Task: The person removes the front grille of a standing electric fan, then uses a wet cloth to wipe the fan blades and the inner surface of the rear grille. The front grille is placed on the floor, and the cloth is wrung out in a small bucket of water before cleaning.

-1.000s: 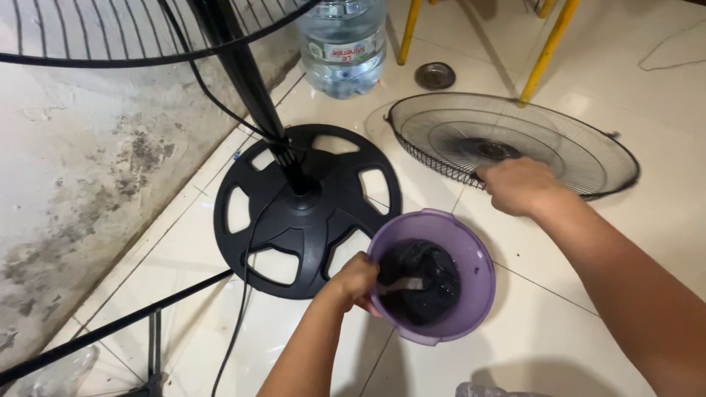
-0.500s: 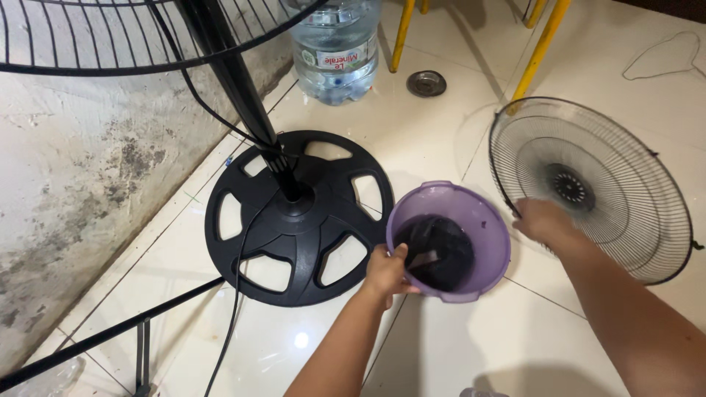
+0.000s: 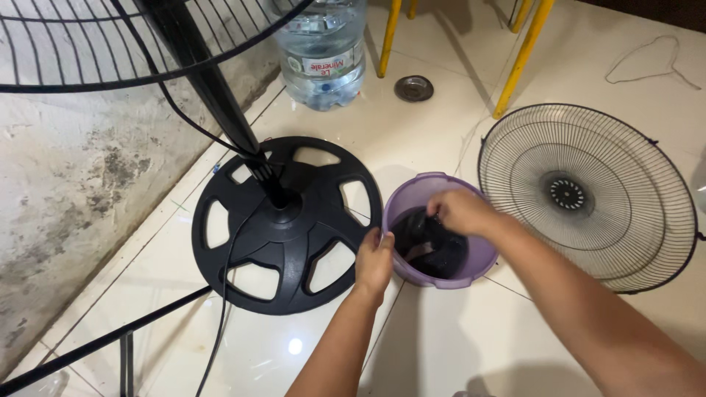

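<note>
I noted the purple bowl hemmed on its left by the black fan base and on its right by the loose wire grille lying flat. Bare tile lay open in front. Beyond stood yellow legs, a water jug, and the wall left.

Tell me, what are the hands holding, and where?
The left hand grips the purple bowl by its near rim; the right hand reaches into the bowl, grasp unclear.

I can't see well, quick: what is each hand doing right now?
Left hand: closed on the rim of the purple bowl.
Right hand: fingers dipped into the bowl at the dark cloth; grip cannot be told.
</note>
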